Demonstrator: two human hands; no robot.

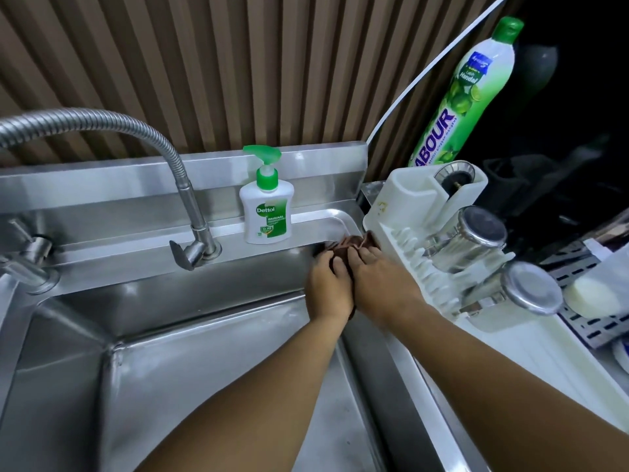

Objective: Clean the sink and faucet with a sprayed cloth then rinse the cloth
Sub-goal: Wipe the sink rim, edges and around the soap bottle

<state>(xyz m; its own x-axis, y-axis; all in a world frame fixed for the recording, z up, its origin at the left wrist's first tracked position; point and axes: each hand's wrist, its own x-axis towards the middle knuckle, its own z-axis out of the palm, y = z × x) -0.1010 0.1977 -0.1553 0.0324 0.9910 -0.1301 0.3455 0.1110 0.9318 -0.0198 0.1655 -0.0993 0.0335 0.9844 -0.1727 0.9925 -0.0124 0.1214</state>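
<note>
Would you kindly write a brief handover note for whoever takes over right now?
Hands: left hand and right hand both hold the cloth, side by side, at the back right corner of the sink, beside the rack.
Faucet: no water seen running.
Done: wiping is under way; how much is clean, I cannot tell.
Left: finish the sink, wipe the faucet if not done, rinse the cloth.

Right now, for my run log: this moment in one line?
phase: wiping | left hand, right hand: both grip brown cloth | place: sink back-right corner | faucet: no water visible
</note>
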